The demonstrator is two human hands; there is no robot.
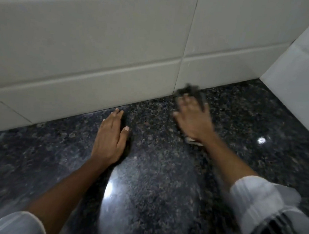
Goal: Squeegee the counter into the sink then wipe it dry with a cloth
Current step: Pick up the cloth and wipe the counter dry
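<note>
presently the blurred right hand [192, 119] presses a dark crumpled cloth [189, 91] flat-fingered on the speckled black granite counter [155, 171], the left hand [109, 141] splayed empty; haste risks missed corner.

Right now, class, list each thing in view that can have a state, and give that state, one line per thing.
left hand: flat, palm down on the counter, empty.
right hand: blurred, pressing on the cloth.
cloth: dark, bunched under the right hand near the wall.
counter: dark speckled stone, glossy with light glare.
tiled wall: pale.
</note>
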